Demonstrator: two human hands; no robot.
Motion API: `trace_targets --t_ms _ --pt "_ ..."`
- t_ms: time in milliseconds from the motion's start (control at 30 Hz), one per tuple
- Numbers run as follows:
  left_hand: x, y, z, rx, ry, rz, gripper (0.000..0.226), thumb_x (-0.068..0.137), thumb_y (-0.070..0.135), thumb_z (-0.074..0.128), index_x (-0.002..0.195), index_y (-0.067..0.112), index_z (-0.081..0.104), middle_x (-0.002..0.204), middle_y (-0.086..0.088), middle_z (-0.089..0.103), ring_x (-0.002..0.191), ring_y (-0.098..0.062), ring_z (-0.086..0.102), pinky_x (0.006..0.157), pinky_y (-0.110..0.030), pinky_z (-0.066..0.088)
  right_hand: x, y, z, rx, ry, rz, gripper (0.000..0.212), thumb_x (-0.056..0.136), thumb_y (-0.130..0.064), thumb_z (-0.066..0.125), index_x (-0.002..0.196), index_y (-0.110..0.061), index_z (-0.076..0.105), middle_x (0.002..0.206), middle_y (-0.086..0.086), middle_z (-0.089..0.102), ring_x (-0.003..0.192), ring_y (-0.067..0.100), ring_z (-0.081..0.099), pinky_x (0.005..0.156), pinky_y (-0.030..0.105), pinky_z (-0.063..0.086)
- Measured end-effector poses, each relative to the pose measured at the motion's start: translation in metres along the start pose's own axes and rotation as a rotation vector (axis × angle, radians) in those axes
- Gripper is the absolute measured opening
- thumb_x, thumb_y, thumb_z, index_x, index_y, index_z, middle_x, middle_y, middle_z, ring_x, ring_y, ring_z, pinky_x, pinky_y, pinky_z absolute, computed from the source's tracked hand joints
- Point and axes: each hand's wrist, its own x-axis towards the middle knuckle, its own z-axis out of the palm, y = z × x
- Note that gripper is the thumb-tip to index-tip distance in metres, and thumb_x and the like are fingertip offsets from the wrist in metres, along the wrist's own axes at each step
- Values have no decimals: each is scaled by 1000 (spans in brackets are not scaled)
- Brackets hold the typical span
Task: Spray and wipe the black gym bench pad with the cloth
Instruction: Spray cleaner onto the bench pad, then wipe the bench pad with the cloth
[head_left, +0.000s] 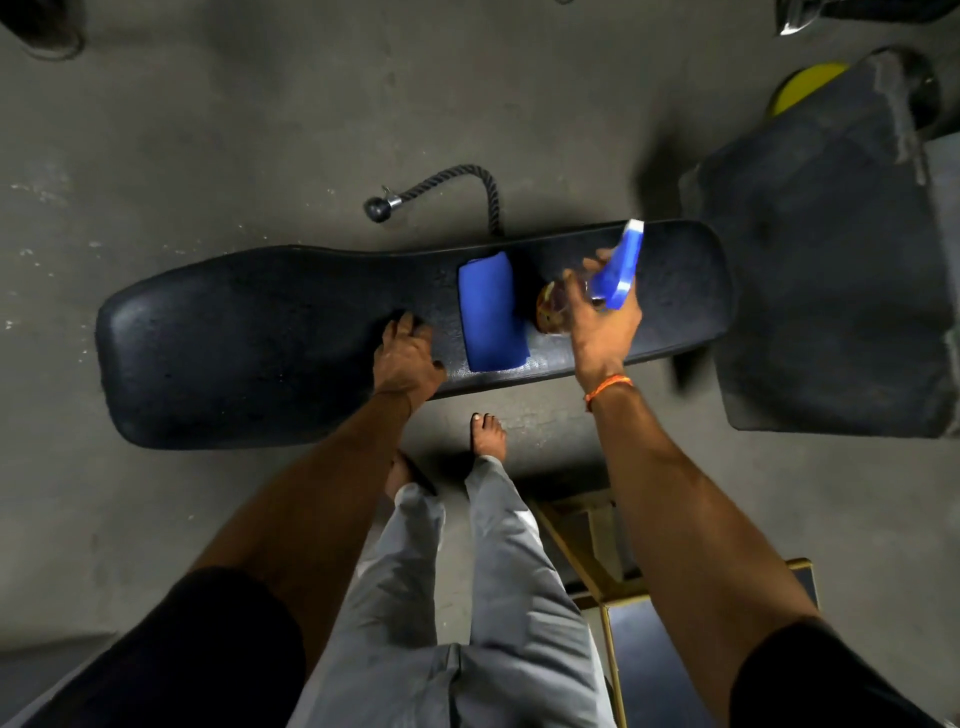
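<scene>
Hands: left hand lies flat on the black gym bench pad, fingers extended and gripping nothing. Right hand is wrapped round a spray bottle, held tilted over the right portion of the pad; whether a finger sits on the trigger cannot be told through the blur.

Spray bottle: clear body with an orange-patterned label and a blue trigger head, nozzle pointing away from the person.

Cloth: blue, folded into a rectangle, lying on the pad between the two hands, touched by neither.

Bench pad: long, black, textured, running left to right across the view over a grey concrete floor.

Also present: a black rope cable attachment on the floor beyond the pad; a second dark pad at right; bare feet just beside the pad's near edge.

Step in hand: spraying, by the look of it; wiping not yet begun. Next move likely calls for setting the bottle aside and picking up the cloth.
</scene>
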Motion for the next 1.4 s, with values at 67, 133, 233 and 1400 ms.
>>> trace_targets --t_ms 67,133,233,1400 --pt "6 -10 -3 18 6 -6 71 94 31 65 156 19 33 168 -9 12 155 -35 11 122 -51 27 1 17 0 -21 -9 51 35 91 6 72 120 -6 58 98 1 64 66 -16 62 64 6 48" --pt "11 -19 -7 49 15 -7 71 94 30 64 156 19 32 169 -10 10 155 -37 9 122 -53 27 2 31 0 -101 -6 122 31 88 -5 79 116 -3 65 92 0 65 68 -9 63 75 23 57" --pt "17 -31 -10 103 22 -9 73 94 31 63 158 21 27 169 -9 6 155 -37 7 121 -54 26 3 49 0 -158 -42 199 46 84 -11 82 126 -10 61 108 1 72 98 14 71 103 41 56" --pt "70 -152 28 310 383 285 79 96 71 27 162 32 4 171 3 -5 158 -24 -5 123 -61 6 21 161 140 -1233 -370 -576 65 109 -51 28 167 -24 17 175 7 13 162 33 9 131 54 10"
